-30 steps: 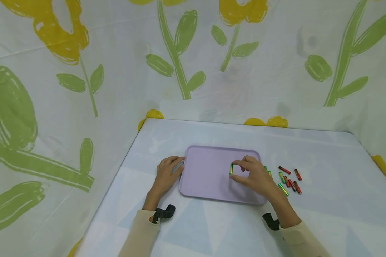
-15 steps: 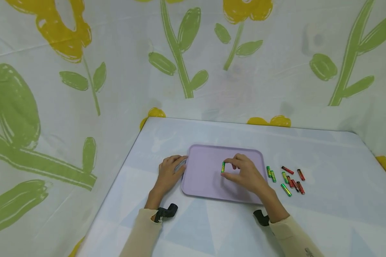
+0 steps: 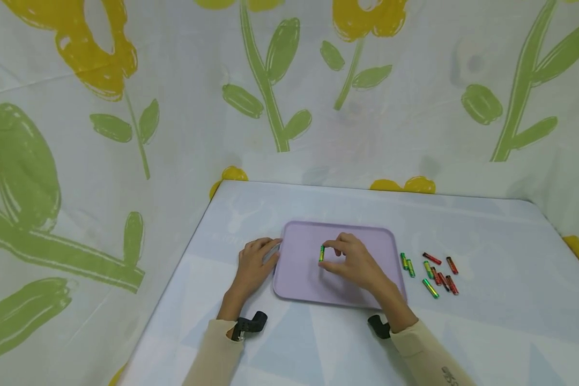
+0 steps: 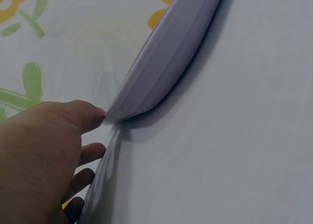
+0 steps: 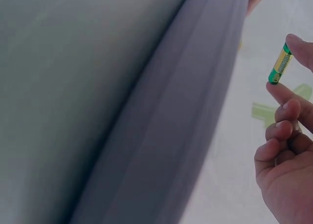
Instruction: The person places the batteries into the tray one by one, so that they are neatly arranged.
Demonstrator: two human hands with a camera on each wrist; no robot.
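A green and yellow battery [image 3: 321, 253] is pinched end to end between the thumb and index finger of my right hand [image 3: 358, 264]. It stands nearly upright above the purple tray [image 3: 296, 276], and the right wrist view shows the battery [image 5: 280, 63] apart from any surface. In that view the other fingers curl toward the palm without holding anything. My left hand [image 3: 252, 266] rests at the tray's left side. Its thumb tip touches the tray's rim [image 4: 146, 82] in the left wrist view, with the other fingers loosely bent.
Right of the tray lie several loose batteries: green ones [image 3: 430, 288] closest to the tray and red ones [image 3: 452, 265] farther right. A pale patterned cloth covers the table [image 3: 502, 300]. Flower-printed fabric [image 3: 183, 107] hangs behind and to the left.
My right hand has moved left over the tray with the green battery, from its right part to near the middle. My left hand stays at the tray's left edge.
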